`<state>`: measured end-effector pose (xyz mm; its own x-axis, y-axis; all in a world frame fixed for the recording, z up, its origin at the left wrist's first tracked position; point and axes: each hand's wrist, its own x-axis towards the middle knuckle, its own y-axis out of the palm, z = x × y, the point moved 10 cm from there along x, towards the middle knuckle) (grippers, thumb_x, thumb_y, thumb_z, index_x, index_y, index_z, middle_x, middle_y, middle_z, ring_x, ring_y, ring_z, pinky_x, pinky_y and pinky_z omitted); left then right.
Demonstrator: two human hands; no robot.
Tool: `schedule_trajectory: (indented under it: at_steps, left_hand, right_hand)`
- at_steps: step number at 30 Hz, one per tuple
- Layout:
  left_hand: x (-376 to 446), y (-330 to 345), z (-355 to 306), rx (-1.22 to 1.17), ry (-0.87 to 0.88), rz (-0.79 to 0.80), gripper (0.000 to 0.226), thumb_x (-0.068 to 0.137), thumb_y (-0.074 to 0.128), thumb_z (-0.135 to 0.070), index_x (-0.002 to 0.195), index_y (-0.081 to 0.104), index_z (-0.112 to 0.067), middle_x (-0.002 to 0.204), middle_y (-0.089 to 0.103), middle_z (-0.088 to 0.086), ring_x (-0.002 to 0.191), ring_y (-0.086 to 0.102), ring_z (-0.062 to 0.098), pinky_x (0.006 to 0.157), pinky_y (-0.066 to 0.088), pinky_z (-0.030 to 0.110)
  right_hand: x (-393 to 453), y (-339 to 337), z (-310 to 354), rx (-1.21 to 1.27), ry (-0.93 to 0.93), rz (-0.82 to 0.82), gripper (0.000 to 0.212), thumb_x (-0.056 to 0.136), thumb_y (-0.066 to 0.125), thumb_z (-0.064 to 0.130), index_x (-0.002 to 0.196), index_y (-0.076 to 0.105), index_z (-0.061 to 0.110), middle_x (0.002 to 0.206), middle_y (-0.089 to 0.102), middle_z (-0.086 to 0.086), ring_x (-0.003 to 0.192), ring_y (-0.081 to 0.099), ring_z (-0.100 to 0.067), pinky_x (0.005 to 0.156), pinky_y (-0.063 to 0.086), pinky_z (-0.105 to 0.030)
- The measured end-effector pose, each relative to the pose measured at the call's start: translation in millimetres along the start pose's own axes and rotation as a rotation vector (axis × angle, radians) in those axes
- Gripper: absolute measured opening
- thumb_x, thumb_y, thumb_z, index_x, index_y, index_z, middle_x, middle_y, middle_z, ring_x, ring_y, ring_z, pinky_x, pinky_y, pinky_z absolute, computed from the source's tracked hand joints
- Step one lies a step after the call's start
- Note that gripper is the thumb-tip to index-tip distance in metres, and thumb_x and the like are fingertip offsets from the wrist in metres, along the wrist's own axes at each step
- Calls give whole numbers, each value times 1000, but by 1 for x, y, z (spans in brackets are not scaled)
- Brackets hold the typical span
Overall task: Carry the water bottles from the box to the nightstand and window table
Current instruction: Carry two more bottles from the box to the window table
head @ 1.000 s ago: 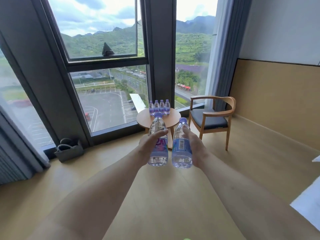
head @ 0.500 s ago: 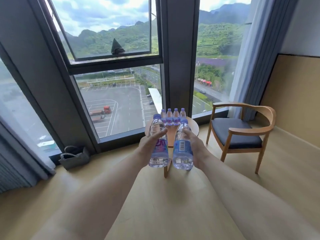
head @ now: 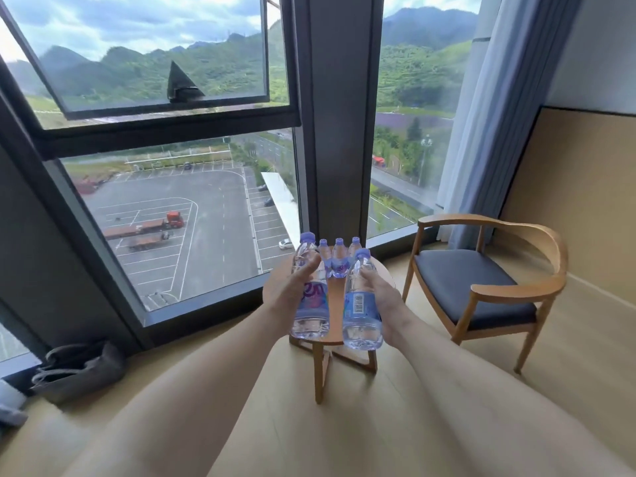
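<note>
My left hand (head: 287, 290) grips a clear water bottle (head: 309, 304) with a purple cap and purple label, held upright. My right hand (head: 382, 297) grips a second upright water bottle (head: 361, 311) with a blue label. Both bottles hang over the near part of the small round wooden window table (head: 335, 325). Three more purple-capped bottles (head: 339, 258) stand in a row at the table's far edge, partly hidden behind the held ones. The box and the nightstand are out of view.
A wooden armchair (head: 481, 284) with a dark seat cushion stands right of the table. Floor-to-ceiling windows (head: 179, 215) rise behind it, with a curtain (head: 488, 132) at the right. A grey bag (head: 79, 370) lies on the wood floor at the lower left.
I have walked closer to the window table. The table and chair now look larger, and the two held bottles are over the tabletop.
</note>
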<state>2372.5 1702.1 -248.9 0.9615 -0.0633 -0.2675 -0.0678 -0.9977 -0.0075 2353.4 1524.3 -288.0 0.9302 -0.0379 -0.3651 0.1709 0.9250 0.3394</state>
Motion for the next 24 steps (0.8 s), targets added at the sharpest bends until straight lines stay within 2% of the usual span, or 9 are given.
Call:
schedule_trajectory:
  at_steps: [4, 7, 10, 12, 16, 18, 20, 22, 24]
  left_hand:
    - [82, -19, -15, 24, -46, 59, 82, 69, 71, -84, 123, 70, -23, 109, 78, 11, 97, 77, 34, 98, 57, 53]
    - [135, -27, -17, 8, -70, 100, 76, 67, 77, -78, 121, 72, -24, 106, 79, 11, 95, 77, 34, 97, 57, 54]
    - [181, -33, -8, 27, -108, 93, 77, 59, 83, -77, 118, 72, -28, 105, 79, 8, 92, 78, 33, 93, 59, 54]
    - [208, -36, 1, 42, -145, 89, 81, 49, 87, -78, 115, 72, -32, 102, 80, 6, 90, 78, 31, 89, 61, 52]
    - [261, -35, 11, 129, -165, 119, 76, 47, 94, -66, 111, 74, -29, 99, 80, 6, 88, 78, 29, 85, 63, 49]
    - [290, -33, 16, 193, -168, 106, 69, 50, 95, -58, 107, 75, -26, 91, 80, 1, 78, 79, 21, 65, 63, 35]
    - [320, -27, 23, 230, -157, 75, 56, 53, 96, -48, 100, 74, -26, 83, 79, -4, 69, 77, 12, 51, 56, 24]
    - [350, -21, 29, 256, -148, 32, 55, 58, 96, -42, 104, 68, -30, 89, 77, -7, 74, 76, 9, 54, 53, 22]
    - [377, -15, 38, 274, -179, 17, 58, 61, 95, -36, 111, 65, -34, 98, 74, -8, 85, 73, 7, 62, 52, 22]
  right_hand:
    - [69, 19, 21, -46, -11, -84, 42, 92, 66, 49, 122, 68, 20, 111, 76, -15, 100, 74, -35, 97, 55, -56]
    - [110, 30, 32, -86, -31, -116, 39, 92, 66, 47, 121, 69, 21, 111, 76, -13, 101, 74, -34, 95, 57, -54]
    - [146, 28, 40, -173, -53, -205, 32, 89, 68, 44, 111, 72, 21, 95, 79, -8, 80, 76, -25, 70, 61, -37]
    - [172, 25, 41, -250, -53, -251, 33, 85, 71, 43, 109, 72, 21, 92, 79, -5, 76, 76, -21, 63, 55, -30]
    - [233, 13, 39, -379, -25, -288, 49, 74, 84, 39, 111, 58, 18, 101, 73, -4, 82, 72, -17, 65, 52, -31]
    - [270, 10, 36, -458, -13, -249, 50, 69, 88, 32, 107, 57, 20, 101, 73, -2, 80, 72, -14, 68, 56, -35]
    - [308, 4, 32, -562, -7, -223, 52, 66, 88, 29, 108, 61, 19, 102, 72, -1, 90, 71, -17, 81, 59, -43]
    - [344, -5, 26, -633, 18, -218, 63, 61, 88, 32, 117, 64, 18, 110, 71, -1, 106, 68, -22, 93, 57, -47]
    - [377, -15, 20, -669, 65, -211, 80, 55, 87, 38, 128, 61, 19, 119, 69, -3, 113, 65, -23, 99, 54, -46]
